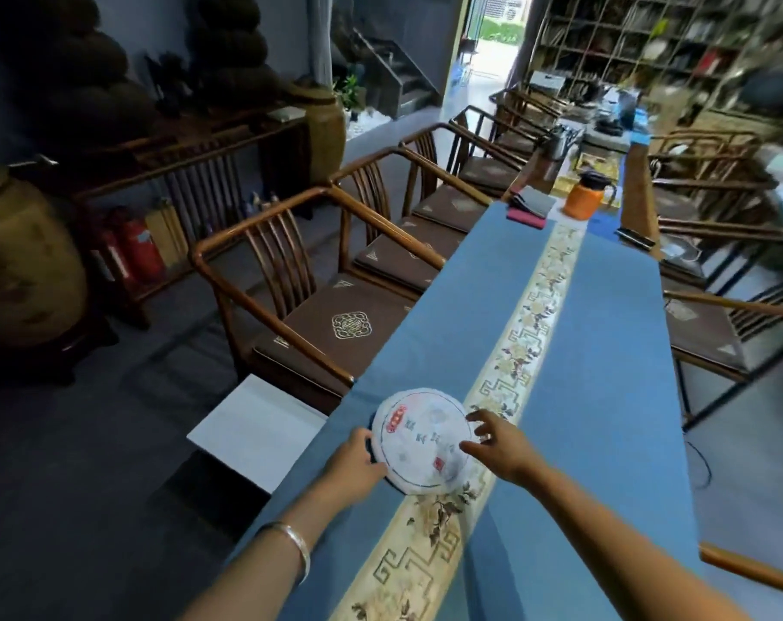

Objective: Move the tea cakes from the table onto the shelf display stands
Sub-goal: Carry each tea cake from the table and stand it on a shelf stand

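1. A round, flat tea cake wrapped in white printed paper (pixel 425 440) is lying on the long blue-clothed table (pixel 604 351), near its close end.
2. The left hand (pixel 358 463) is touching its left rim, not yet clamped.
3. The right hand (pixel 499 445) is hovering with fingers spread at its right rim; the cake is sitting between both.

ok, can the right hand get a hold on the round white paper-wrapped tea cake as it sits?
Probably yes. The right hand is open at the round white paper-wrapped tea cake's right rim, nothing between them; the left hand is at the opposite rim.
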